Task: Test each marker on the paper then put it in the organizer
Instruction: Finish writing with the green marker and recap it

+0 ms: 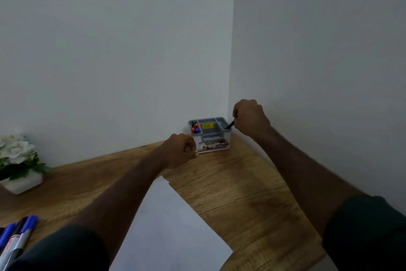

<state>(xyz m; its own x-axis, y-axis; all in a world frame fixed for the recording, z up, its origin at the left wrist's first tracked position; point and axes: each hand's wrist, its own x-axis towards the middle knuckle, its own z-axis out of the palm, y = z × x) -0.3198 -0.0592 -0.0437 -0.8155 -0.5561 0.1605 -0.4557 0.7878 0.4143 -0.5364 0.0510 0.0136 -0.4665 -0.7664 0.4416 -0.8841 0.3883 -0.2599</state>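
At the far corner of a wooden desk, a person's right hand grips a dark marker, its long axis tilted with the lower end down-left inside the right-hand compartment of a grey organizer. Several capped markers (green, red, blue) stand upright in the left compartment. Curled fingers of the left hand touch the organizer's front-left corner, holding nothing visible; white paper lies nearer, loose markers at lower left.

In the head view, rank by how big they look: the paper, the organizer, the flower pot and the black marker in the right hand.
1. paper, largest.
2. flower pot with its flowers, and organizer: look alike; the pot is cut off at the frame edge.
3. black marker, mostly hidden by the right hand.
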